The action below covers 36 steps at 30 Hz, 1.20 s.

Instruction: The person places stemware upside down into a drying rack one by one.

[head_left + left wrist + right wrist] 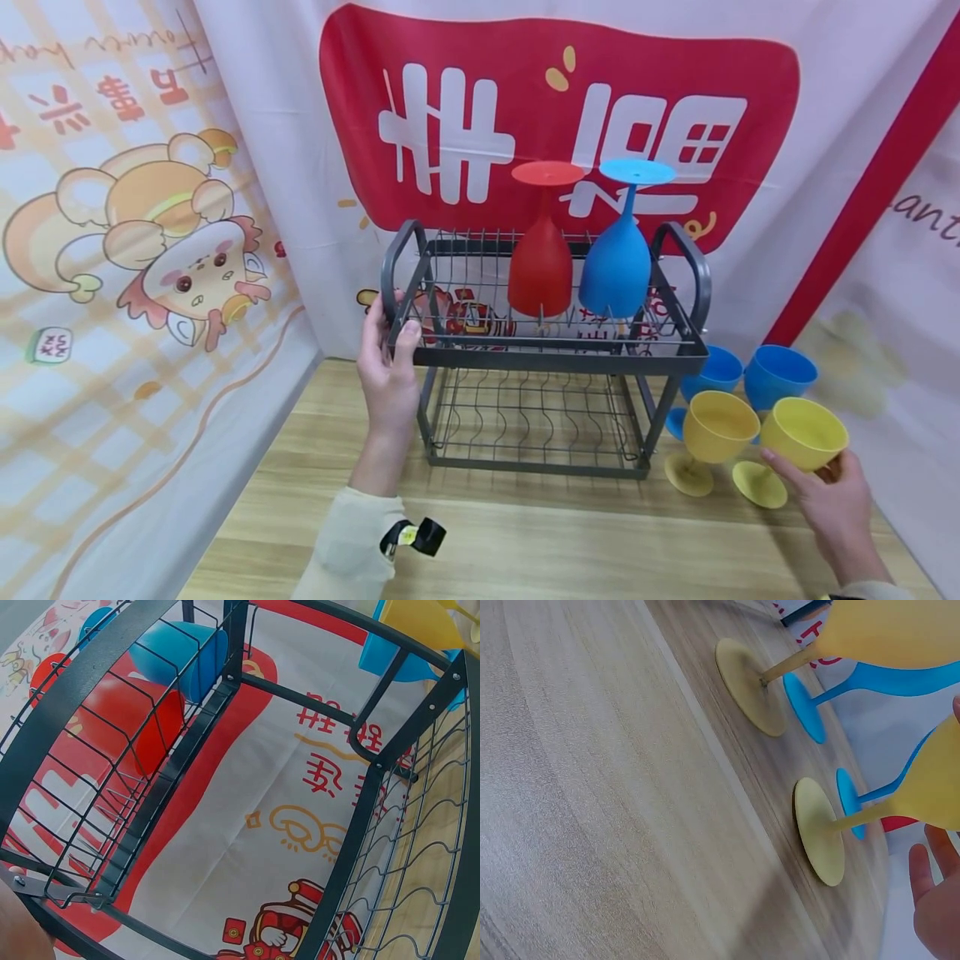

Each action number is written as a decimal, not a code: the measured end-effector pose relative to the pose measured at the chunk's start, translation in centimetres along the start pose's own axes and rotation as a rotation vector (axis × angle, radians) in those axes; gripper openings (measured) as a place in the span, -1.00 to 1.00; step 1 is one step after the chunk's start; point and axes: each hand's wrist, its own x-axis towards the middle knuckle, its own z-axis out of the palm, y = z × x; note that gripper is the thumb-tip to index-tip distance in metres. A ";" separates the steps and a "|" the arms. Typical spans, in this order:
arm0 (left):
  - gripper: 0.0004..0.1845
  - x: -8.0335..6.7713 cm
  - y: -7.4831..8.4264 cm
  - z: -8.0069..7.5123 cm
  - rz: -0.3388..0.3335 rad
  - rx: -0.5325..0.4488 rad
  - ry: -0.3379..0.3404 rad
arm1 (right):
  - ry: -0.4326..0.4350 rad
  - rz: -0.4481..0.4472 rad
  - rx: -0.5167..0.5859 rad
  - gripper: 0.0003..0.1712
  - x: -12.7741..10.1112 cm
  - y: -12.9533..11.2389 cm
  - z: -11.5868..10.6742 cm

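My left hand (392, 385) grips the left end of the upper tier of a dark grey two-tier dish rack (555, 360), thumb over the front corner. Upside down on that tier, toward the right, stand a red goblet (540, 271) and a blue goblet (617, 271), feet up. On the table at right, my right hand (836, 500) holds the bowl of an upright yellow goblet (806, 446), thumb on one side and fingers on the other. The foot of this yellow goblet (819, 832) is at the tabletop in the right wrist view.
An orange-yellow goblet (716, 429) stands upright just left of the held one. Behind them are two more blue goblets, one on the left (712, 373) and one on the right (780, 373). Printed cloth (262, 108) hangs behind and beside the wooden table (525, 533).
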 end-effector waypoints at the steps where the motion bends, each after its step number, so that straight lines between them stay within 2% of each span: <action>1: -0.41 0.0 0.0 0.0 0.000 0.001 -0.001 | 0.006 -0.008 0.007 0.20 -0.1 0.0 -0.1; 5: -0.41 0.0 0.1 0.1 0.000 0.003 0.000 | 0.036 -0.042 0.102 0.07 -0.7 -0.3 -0.6; 9: -0.41 -0.1 0.1 0.0 -0.003 0.000 0.002 | 0.067 -0.062 0.243 0.05 -1.5 -1.4 -1.1; 13: -0.41 -0.1 0.2 0.0 -0.012 0.010 0.000 | 0.114 -0.079 0.169 0.09 -2.5 -3.0 -1.5; 16: -0.41 -0.1 0.2 0.0 -0.023 0.016 0.001 | 0.145 -0.103 0.025 0.05 -3.5 -4.1 -1.8; 19: -0.41 -0.1 0.3 -0.1 -0.036 0.021 0.003 | 0.166 -0.160 -0.051 0.00 -4.5 -5.1 -1.9; 25: -0.41 0.0 0.3 -0.3 -0.071 0.040 0.002 | 0.194 -0.373 -0.150 0.01 -6.5 -6.8 -1.5; 29: -0.39 -0.1 0.2 -0.6 -0.103 0.058 0.007 | 0.197 -0.521 -0.152 0.13 -7.9 -8.0 -0.7; 33: -0.34 -0.7 -0.3 -1.3 -0.131 0.074 -0.002 | 0.168 -0.672 -0.157 0.24 -9.1 -8.9 0.3; 36: -0.31 -1.7 -1.2 -2.2 -0.118 0.091 -0.011 | 0.136 -0.791 -0.201 0.29 -9.8 -9.2 1.0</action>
